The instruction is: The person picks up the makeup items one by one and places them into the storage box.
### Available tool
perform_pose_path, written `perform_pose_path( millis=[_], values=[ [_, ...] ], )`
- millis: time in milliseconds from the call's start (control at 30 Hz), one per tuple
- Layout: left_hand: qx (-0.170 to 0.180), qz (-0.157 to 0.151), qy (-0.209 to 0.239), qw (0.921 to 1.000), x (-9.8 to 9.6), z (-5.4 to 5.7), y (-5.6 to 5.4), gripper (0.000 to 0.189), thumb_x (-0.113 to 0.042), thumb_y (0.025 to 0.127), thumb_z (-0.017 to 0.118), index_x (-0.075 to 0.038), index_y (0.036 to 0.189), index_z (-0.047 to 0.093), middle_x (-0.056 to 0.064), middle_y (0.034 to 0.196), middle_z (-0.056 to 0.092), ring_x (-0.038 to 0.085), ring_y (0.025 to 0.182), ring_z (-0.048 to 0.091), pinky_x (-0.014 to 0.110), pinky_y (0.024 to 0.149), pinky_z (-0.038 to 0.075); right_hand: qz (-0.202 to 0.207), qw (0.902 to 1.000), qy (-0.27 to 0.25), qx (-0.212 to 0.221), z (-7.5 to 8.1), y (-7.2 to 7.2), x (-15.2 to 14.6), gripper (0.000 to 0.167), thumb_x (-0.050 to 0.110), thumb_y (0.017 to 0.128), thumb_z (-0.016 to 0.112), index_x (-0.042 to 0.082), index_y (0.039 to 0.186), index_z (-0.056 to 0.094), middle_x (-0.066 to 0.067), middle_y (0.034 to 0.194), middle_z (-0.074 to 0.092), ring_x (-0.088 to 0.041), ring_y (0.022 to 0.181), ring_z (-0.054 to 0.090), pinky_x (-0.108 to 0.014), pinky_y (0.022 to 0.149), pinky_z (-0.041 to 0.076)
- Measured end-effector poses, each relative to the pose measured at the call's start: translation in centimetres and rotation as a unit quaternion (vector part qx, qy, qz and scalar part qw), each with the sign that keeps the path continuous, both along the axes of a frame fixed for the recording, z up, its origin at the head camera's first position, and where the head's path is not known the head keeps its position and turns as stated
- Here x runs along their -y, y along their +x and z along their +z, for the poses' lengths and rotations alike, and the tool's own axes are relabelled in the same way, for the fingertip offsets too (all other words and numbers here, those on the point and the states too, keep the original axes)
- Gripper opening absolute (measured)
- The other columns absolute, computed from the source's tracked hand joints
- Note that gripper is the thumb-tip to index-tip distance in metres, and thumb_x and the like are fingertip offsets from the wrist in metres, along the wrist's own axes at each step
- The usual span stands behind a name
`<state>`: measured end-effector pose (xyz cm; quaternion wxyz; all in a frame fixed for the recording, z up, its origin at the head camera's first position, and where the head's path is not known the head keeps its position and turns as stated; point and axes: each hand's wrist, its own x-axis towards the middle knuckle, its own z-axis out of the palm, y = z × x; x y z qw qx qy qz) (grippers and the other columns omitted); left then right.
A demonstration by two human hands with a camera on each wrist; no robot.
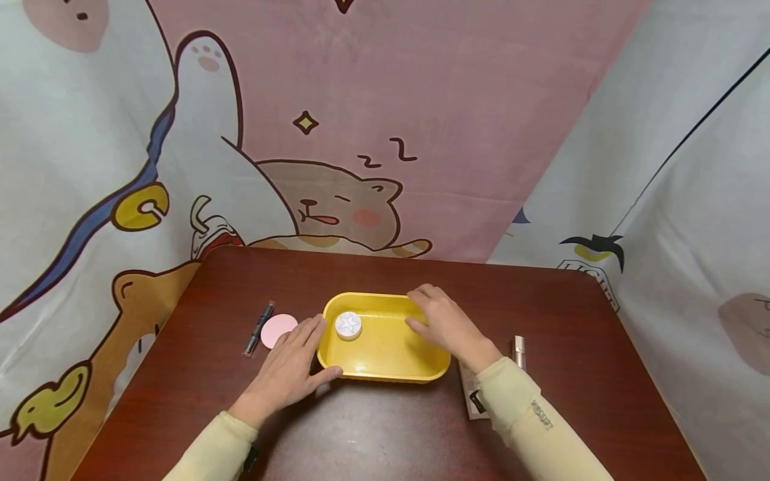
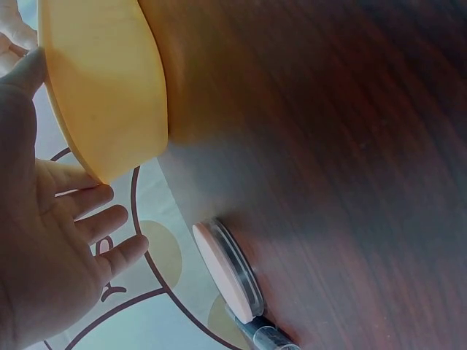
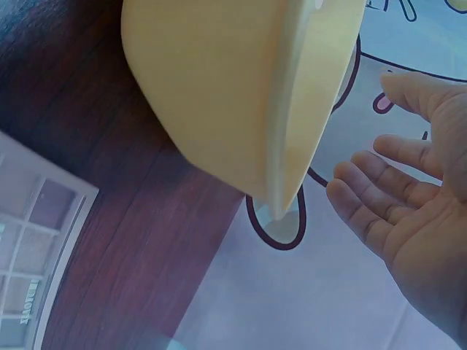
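Note:
A yellow plastic basin (image 1: 391, 344) with rounded corners stands upright in the middle of the table. Inside it, toward the left end, lies a small round white case (image 1: 348, 325) with a star on its top. My left hand (image 1: 283, 371) has its fingers spread at the basin's left end, thumb against the near rim; in the left wrist view the thumb and index fingertips meet the rim. Over the basin's right end hovers my right hand (image 1: 448, 324), fingers loosely extended and holding nothing. The right wrist view shows this hand (image 3: 408, 189) apart from the rim.
Left of the basin are a round pink compact (image 1: 279, 329) and a slim dark pen-shaped tube (image 1: 259, 327). At the right, an eyeshadow palette (image 3: 36, 233) lies partly beneath my right forearm in the head view, beside a pinkish-gold tube (image 1: 519, 349). A printed cloth (image 1: 451, 133) hangs behind the table.

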<state>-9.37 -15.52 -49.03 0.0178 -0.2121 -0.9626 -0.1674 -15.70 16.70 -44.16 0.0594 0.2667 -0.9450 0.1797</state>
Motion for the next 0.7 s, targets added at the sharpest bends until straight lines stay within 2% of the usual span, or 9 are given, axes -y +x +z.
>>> perform_pose_path(
  millis=[433,700],
  values=[
    [-0.010,-0.004,0.004,0.9999,0.0,0.0,0.1,0.099,-0.065,0.090,0.069,0.001,0.158,0.038,0.018,0.162,0.041,0.038,0.147,0.040,0.060,0.114,0.038,-0.056,0.9975,-0.009,0.042,0.4,1.1,-2.0,0.052,0.027,0.095,0.076,0.001,0.138,0.062,-0.017,0.134,0.061,-0.034,0.122,0.060,-0.051,0.103,0.052],
    [-0.007,-0.004,0.004,1.0000,0.0,0.0,0.0,0.099,-0.065,0.090,0.068,0.001,0.158,0.038,0.017,0.162,0.040,0.038,0.147,0.040,0.060,0.114,0.038,-0.067,0.9971,-0.016,0.031,0.2,1.7,-3.2,0.053,0.026,0.094,0.078,0.000,0.137,0.062,-0.017,0.131,0.063,-0.035,0.121,0.060,-0.052,0.102,0.053]
  ],
)
